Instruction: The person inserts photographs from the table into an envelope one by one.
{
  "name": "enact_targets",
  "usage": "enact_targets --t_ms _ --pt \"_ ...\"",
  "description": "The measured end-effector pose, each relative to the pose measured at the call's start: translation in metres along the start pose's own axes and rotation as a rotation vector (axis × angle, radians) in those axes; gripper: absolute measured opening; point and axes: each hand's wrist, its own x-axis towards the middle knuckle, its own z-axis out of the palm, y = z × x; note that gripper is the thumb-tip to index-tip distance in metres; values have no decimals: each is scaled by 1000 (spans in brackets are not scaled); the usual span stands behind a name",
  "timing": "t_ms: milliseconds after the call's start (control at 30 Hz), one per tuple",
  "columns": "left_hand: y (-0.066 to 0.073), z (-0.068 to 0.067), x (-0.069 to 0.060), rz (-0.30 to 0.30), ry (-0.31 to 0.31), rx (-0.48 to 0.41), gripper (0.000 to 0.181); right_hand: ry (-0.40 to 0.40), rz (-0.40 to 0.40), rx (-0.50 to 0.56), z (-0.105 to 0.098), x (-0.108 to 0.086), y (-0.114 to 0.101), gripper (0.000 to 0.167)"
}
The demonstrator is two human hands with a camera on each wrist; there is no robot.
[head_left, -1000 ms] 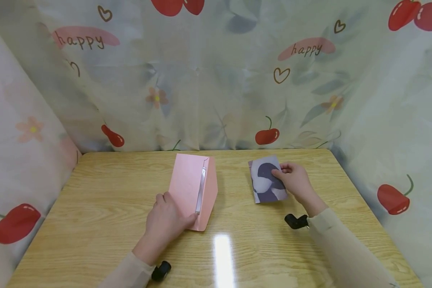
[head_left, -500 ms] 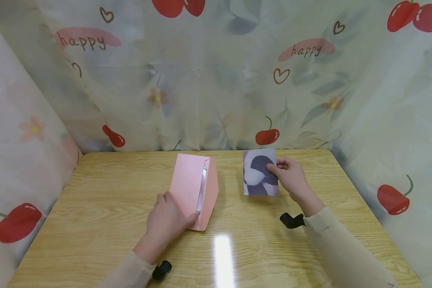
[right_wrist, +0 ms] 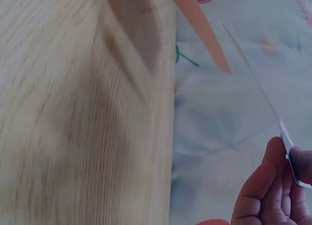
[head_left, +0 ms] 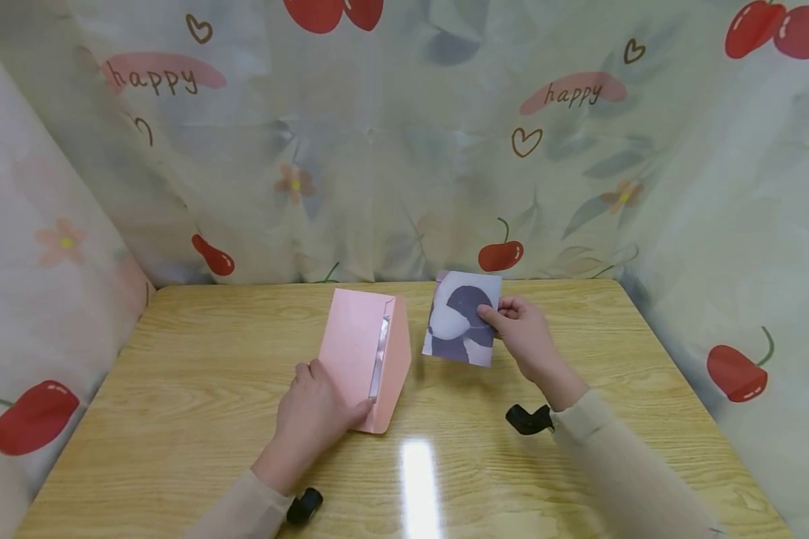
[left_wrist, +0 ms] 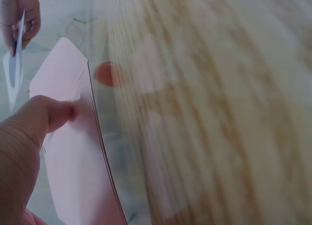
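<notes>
A pink envelope (head_left: 352, 329) stands tilted on the table in the head view, its flap (head_left: 398, 359) folded out on the right. Between body and flap a pale, shiny strip (head_left: 380, 359) shows. My left hand (head_left: 310, 404) grips the envelope's lower left part, thumb across the front near the strip; its other fingers are partly hidden behind. To the right, my right hand (head_left: 526, 340) pinches a purple-and-white patterned card (head_left: 455, 318) by its right edge. The card is held above the table, a small gap from the flap. In the right wrist view the card (right_wrist: 256, 84) appears edge-on.
The wooden table (head_left: 202, 359) reaches back to a patterned cloth (head_left: 391, 150) that also hangs at both sides. A black wrist device (head_left: 529, 419) sits at the right cuff, another black device (head_left: 305, 506) at the left. A bright light reflection lies on the table's front.
My right hand has moved left and slightly up with the card, bringing it closer to the envelope. The card's tilt has changed. The left hand and envelope have hardly moved.
</notes>
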Motion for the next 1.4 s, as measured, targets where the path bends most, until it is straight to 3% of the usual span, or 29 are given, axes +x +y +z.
enact_targets --t_ms 200,633,1133,1400 --pt "2 1 -1 10 -4 14 103 15 -31 43 21 -4 -4 34" --pt "5 3 0 23 26 8 106 110 -164 -65 68 -11 -2 28" --pt "-3 1 7 22 54 11 105 -73 -27 -53 95 -21 11 26" --pt "-7 1 10 26 62 -8 99 -95 -24 -45 101 -20 9 26"
